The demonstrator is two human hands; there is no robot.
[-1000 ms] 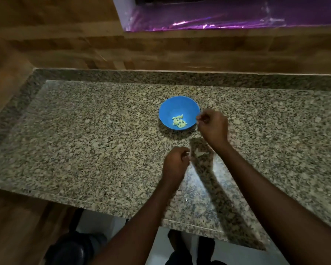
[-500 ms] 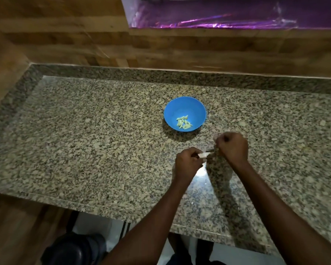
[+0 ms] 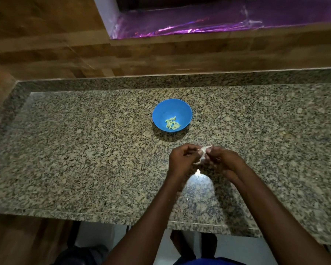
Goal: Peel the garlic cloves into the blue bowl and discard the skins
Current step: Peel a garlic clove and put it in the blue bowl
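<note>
Moved: hands now meet, no longer apart. Left hand (image 3: 182, 159) and right hand (image 3: 223, 161) both pinch garlic clove (image 3: 203, 152) above bench (image 3: 84, 150), near blue bowl (image 3: 161, 113) for short drops

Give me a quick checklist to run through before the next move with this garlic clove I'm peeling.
1. Garlic clove held by both hands: ok, left hand and right hand pinch it above the granite counter.
2. Skin fully off: cannot tell, fingers hide most of it.
3. Blue bowl upright and unobstructed: ok, just beyond the hands.
4. Bowl has room: ok, only a small pile of peeled cloves at the bottom.
5. Place for skins: cannot tell, no bin shows.
6. Loose scraps: not ok, a small pale skin scrap lies under the hands.
</note>
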